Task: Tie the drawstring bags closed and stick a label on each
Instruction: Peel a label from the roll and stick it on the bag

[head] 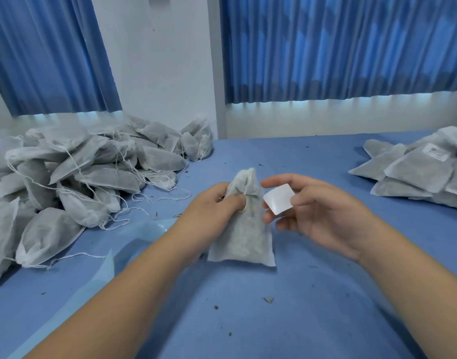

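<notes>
A grey drawstring bag (244,234) stands upright at the middle of the blue table (300,307), its neck gathered and its string looped at the front. My left hand (212,211) grips the bag just below the neck. My right hand (318,211) is just to the right of the bag and holds a blank white label (278,199) between thumb and fingertips, its face turned toward the camera. The label does not touch the bag.
A large heap of grey bags with loose strings (74,177) fills the left side of the table. A smaller stack of flat bags (424,172), one with a printed label, lies at the right edge. A pale blue sheet (134,244) lies under my left forearm. Dark crumbs dot the table.
</notes>
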A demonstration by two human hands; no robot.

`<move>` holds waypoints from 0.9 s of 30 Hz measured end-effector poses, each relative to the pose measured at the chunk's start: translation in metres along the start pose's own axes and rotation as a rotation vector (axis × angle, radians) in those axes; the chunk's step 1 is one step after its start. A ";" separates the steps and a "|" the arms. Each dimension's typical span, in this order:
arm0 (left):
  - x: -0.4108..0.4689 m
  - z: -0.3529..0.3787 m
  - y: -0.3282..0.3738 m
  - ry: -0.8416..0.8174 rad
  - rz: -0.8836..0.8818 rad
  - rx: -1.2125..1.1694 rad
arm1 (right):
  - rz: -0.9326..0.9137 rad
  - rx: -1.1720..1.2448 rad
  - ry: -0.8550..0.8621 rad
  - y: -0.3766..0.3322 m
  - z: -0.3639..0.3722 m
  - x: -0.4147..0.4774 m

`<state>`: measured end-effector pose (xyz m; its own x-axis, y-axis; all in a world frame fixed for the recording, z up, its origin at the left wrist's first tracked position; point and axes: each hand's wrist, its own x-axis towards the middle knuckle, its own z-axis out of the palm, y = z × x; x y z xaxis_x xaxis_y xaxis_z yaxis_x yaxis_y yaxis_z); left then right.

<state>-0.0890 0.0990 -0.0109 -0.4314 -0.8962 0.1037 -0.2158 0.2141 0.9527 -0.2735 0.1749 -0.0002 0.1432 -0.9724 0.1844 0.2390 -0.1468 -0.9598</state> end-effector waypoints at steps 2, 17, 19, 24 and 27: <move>0.012 0.017 0.005 -0.122 -0.016 -0.011 | -0.031 0.049 -0.018 -0.005 -0.008 -0.006; 0.031 0.041 -0.016 -0.427 -0.172 -0.215 | -0.087 -0.140 0.319 -0.001 -0.015 -0.002; 0.030 0.038 -0.016 -0.455 -0.190 -0.287 | -0.089 -0.209 0.393 0.002 -0.015 0.000; 0.028 0.037 -0.013 -0.531 -0.213 -0.367 | -0.195 -0.553 0.483 0.008 -0.013 -0.002; 0.028 0.037 -0.013 -0.543 -0.235 -0.422 | -0.290 -0.708 0.496 0.010 -0.012 -0.003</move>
<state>-0.1304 0.0851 -0.0307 -0.8127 -0.5576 -0.1692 -0.0467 -0.2270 0.9728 -0.2834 0.1746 -0.0130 -0.2994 -0.8222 0.4841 -0.4677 -0.3158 -0.8256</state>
